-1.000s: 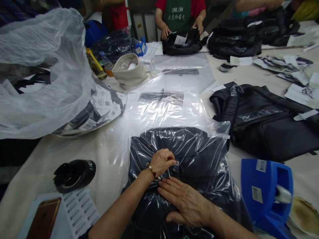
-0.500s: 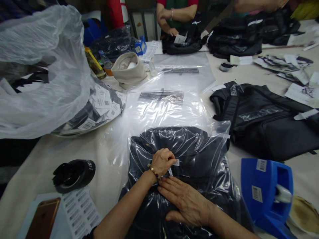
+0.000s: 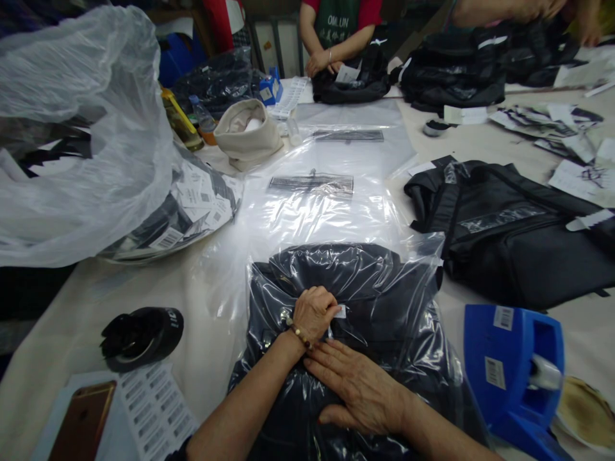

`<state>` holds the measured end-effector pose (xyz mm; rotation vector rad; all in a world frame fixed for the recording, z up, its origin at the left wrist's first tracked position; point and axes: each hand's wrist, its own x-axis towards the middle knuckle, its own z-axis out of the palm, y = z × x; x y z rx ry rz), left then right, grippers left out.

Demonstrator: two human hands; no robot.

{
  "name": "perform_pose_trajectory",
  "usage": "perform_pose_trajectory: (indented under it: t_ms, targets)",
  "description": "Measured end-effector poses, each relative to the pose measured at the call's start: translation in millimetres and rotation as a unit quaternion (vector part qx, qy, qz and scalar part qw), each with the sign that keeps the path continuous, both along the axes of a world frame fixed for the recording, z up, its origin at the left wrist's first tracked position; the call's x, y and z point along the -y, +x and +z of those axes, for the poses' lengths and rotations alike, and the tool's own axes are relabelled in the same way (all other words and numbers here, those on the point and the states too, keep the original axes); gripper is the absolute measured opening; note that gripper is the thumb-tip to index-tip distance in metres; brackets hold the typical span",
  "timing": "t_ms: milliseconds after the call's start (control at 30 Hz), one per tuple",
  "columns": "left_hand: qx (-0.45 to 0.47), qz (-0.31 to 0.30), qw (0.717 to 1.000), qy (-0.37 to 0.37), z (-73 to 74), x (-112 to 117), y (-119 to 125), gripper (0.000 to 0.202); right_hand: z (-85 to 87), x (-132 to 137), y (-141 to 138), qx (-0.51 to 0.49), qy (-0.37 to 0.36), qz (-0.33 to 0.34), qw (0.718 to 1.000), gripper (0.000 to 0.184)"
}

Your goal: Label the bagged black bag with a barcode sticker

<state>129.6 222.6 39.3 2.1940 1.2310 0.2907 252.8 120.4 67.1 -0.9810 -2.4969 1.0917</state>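
Note:
In the head view a black bag, likely a backpack, lies in a clear plastic bag (image 3: 379, 275) right in front of me. My left hand (image 3: 314, 314), with a beaded bracelet at the wrist, rests on the plastic with its fingers curled closed. What those fingers hold, if anything, is hidden. A small white label (image 3: 340, 312) shows beside its fingertips. Just below, my right hand (image 3: 355, 384) lies flat on the plastic, fingers stretched out and touching near the left wrist. Beyond the wrapped bag lies a stack of clear plastic bags (image 3: 312, 214).
A blue tape dispenser (image 3: 490, 346) and an unwrapped black backpack (image 3: 519, 237) lie on the right. On the left are a tape roll (image 3: 144, 336), a phone (image 3: 81, 422), a barcode label sheet (image 3: 156, 410) and a big translucent sack (image 3: 129, 160). Across the table, a person's hands (image 3: 324, 62) rest by a black bag.
My hands stay almost where they were on the wrapped bag. Across the table, the person's hands have come together near the black bag, and more of the apron shows.

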Motion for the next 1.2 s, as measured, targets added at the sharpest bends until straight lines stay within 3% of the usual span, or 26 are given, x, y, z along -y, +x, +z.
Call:
perform_pose_trajectory:
  t_ms: [467,633,733,800,867,933,1033,1100,1200]
  targets:
    - [-0.015,0.001,0.999,0.034,-4.1,6,-2,0.005,7.0,-4,-2,-0.019,0.0,-0.004,1.0,0.064]
    - [-0.031,0.042,0.998,0.039,-0.2,9,-3,0.033,8.1,-3,-2,-0.002,-0.011,0.005,1.0,0.067]
    - [-0.037,0.013,0.998,0.046,4.2,12,-10,0.024,12.2,-1,-1,-0.007,0.005,0.003,1.0,0.066]
    - [-0.039,-0.042,0.998,0.04,7.1,15,-17,0.02,13.3,0,0,-0.004,0.031,-0.049,0.998,0.055]
    - [-0.044,-0.098,0.994,0.026,9.7,18,-23,0.022,9.6,-1,1,0.029,0.085,-0.147,0.985,0.04]
    - [-0.055,-0.132,0.99,0.013,12.1,22,-29,0.025,0.4,-5,0,0.093,0.156,-0.224,0.958,0.037]
    - [-0.085,-0.138,0.987,0.001,17.9,31,-35,0.031,-17.6,-11,-2,0.18,0.22,-0.219,0.933,0.046]
    - [-0.11,-0.127,0.986,-0.002,24.9,39,-39,0.033,-27.6,-13,-3,0.216,0.226,-0.193,0.93,0.053]
    - [-0.156,-0.105,0.982,-0.021,38.1,52,-51,0.041,-40.1,-10,-4,0.264,0.242,-0.219,0.908,0.058]
